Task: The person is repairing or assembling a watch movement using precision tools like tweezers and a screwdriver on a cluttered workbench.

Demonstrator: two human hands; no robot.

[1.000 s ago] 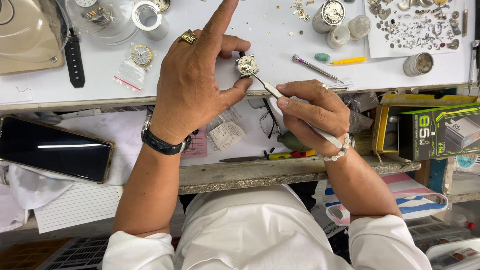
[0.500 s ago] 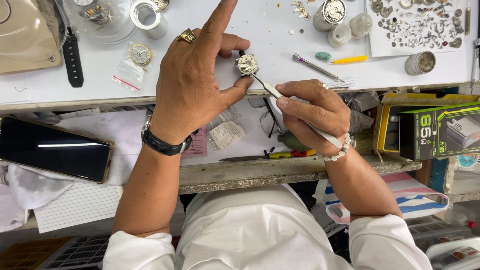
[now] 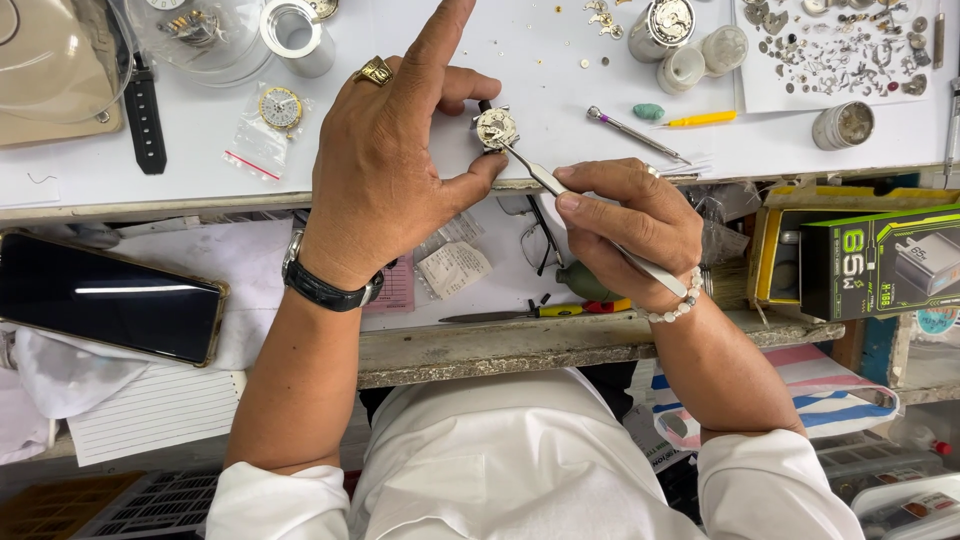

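My left hand [image 3: 385, 165] pinches a small round watch movement [image 3: 494, 127] between thumb and middle finger on the white bench top [image 3: 540, 80], index finger pointing up and away. It wears a gold ring and a black wristwatch. My right hand [image 3: 630, 220], with a bead bracelet, grips metal tweezers [image 3: 545, 180]. Their tips touch the lower right of the movement.
A screwdriver [image 3: 630, 132], a yellow tool [image 3: 700, 119] and a green lump lie right of the movement. Small parts cover a sheet [image 3: 840, 50] at top right. A bagged movement [image 3: 278, 108], a black strap [image 3: 145, 115], a phone [image 3: 110, 300] and a green box [image 3: 880, 260] surround me.
Almost nothing moved. Both hands keep their hold, and the tweezer tips stay at the movement.
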